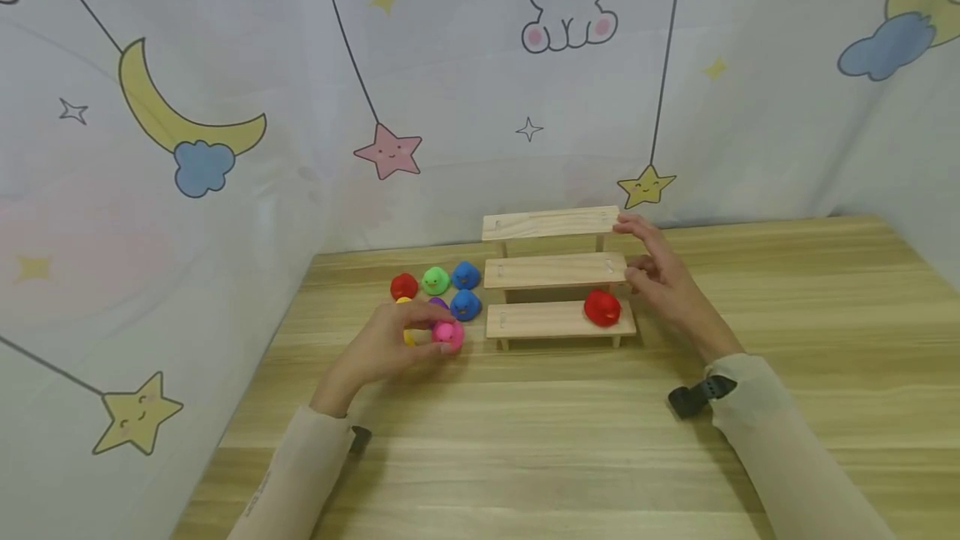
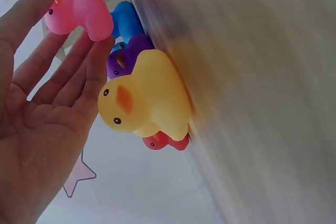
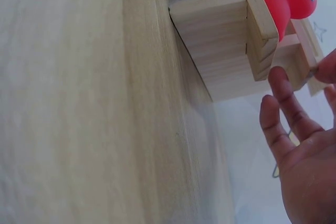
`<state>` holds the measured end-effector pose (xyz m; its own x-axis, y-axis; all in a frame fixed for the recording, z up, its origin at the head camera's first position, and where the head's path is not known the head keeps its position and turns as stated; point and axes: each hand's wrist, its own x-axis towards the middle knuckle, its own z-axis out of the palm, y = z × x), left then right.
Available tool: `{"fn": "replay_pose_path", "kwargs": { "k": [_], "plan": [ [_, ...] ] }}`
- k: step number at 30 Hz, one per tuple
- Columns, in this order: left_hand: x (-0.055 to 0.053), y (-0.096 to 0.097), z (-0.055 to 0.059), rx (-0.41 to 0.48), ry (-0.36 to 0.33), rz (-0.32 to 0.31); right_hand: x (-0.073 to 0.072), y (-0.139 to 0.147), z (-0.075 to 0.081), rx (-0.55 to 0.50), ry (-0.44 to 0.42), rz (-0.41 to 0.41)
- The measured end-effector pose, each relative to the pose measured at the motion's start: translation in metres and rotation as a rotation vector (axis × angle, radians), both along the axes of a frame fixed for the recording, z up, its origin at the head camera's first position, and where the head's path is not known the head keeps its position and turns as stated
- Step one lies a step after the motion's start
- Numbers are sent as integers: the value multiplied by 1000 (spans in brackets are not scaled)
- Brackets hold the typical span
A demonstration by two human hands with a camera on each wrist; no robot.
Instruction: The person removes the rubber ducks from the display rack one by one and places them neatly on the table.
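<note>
Pink duck (image 1: 447,335), head view: just L of & below center, pinched btwn thumb and fingers of L hand (image 1: 386,344). Red duck (image 1: 403,286), green duck (image 1: 435,280) & two blue ducks (image 1: 465,275) sit close by on the table (image 1: 525,440), L of center. 3-tier wooden rack (image 1: 555,271) stands R of them, mid-frame; second red duck (image 1: 602,307) is on R end of its bottom tier. R hand (image 1: 671,290), R of center, has fingers spread at the rack's R side, index fingertip at top tier's end, thumb by middle tier's end. Printed curtain (image 1: 450,65) fills upper part of frame.

L wrist view: pink duck upper L, thumb one side, fingers other; can't tell if its base is clear of table. Yellow duck (image 2: 152,98) near center, purple duck (image 2: 128,59) just above it.

R wrist view: rack's end upper R, red duck on its tier at top R. R hand lower R, palm showing, fingers apart; thumb tip at tier edge by R margin, other fingertips nr lower tier, contact unclear.
</note>
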<state>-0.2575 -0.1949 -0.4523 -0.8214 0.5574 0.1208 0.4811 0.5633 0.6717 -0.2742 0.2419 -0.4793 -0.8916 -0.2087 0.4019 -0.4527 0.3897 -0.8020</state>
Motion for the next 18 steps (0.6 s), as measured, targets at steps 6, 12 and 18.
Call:
{"fn": "replay_pose_path", "kwargs": {
  "k": [6, 12, 18],
  "plan": [
    [1, -3, 1, -55, 17, 48, -1, 1, -1, -1, 9, 1],
    [3, -6, 2, -95, 11, 82, -1, 1, -2, -1, 13, 5],
    [5, -7, 3, -98, -5, 89, -1, 1, -2, -14, 2, 12]
  ]
}}
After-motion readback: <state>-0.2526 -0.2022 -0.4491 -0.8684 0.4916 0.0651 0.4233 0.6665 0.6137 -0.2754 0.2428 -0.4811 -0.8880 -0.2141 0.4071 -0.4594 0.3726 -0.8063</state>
